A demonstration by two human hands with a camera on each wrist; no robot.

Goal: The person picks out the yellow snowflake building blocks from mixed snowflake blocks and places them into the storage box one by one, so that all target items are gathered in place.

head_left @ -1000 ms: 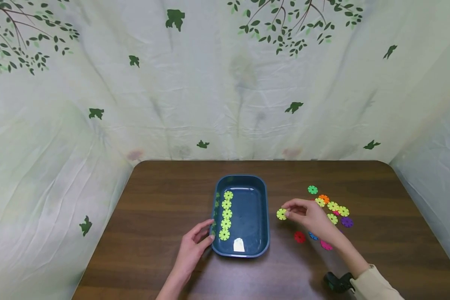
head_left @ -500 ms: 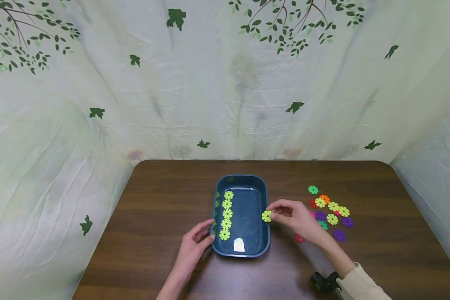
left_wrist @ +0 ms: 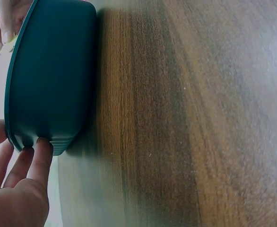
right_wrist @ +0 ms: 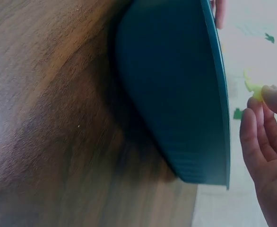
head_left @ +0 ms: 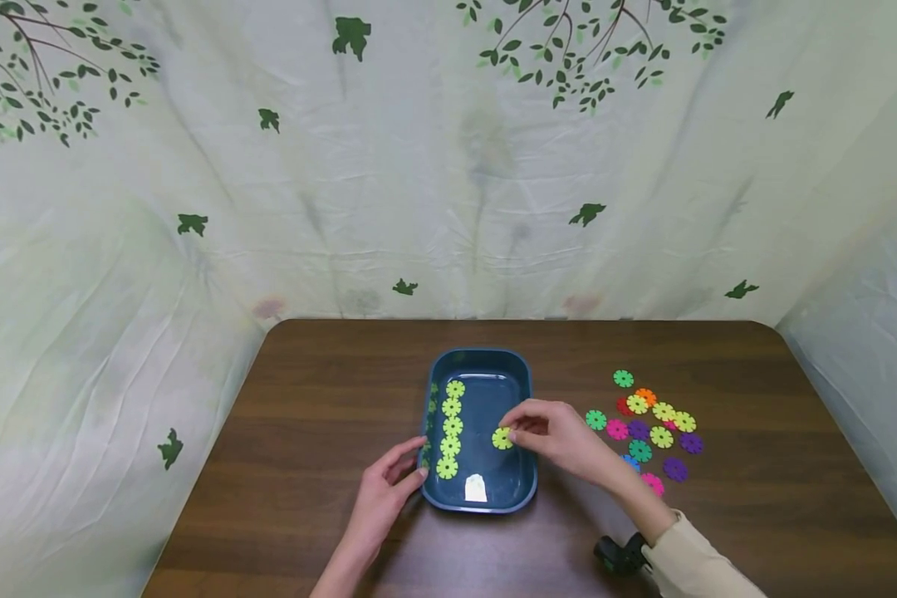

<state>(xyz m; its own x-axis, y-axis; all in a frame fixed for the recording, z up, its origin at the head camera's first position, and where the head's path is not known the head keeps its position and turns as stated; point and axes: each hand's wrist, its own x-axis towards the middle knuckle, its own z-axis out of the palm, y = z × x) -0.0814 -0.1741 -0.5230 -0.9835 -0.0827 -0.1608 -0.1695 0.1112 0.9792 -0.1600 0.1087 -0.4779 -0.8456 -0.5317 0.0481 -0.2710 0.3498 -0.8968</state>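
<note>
A blue rectangular tray [head_left: 508, 486] stands on the wooden table, a column of several yellow-green flower-shaped discs [head_left: 452, 426] lying along its left side. At its near-left edge, my left hand [head_left: 383, 492] grips the rim; the left wrist view shows the fingertips against the tray's outer wall [left_wrist: 53, 71] with the thumb at the rim. Over the right half of the tray, my right hand [head_left: 556, 436] pinches another yellow-green flower-shaped disc [head_left: 502, 438] between thumb and fingers. In the right wrist view this disc [right_wrist: 255, 91] appears edge-on, above rim level.
To the right of the tray lie scattered flower-shaped discs, among them a green one [head_left: 623, 379], a purple one [head_left: 675, 469], a pink one [head_left: 652, 483] and several yellow ones. My right forearm partly covers this group. A leaf-printed curtain [head_left: 448, 166] hangs behind the table.
My right hand has carried the pinched yellow-green disc leftward from beside the loose discs, across the tray's right rim, to over the tray. My left hand has stayed at the rim.
</note>
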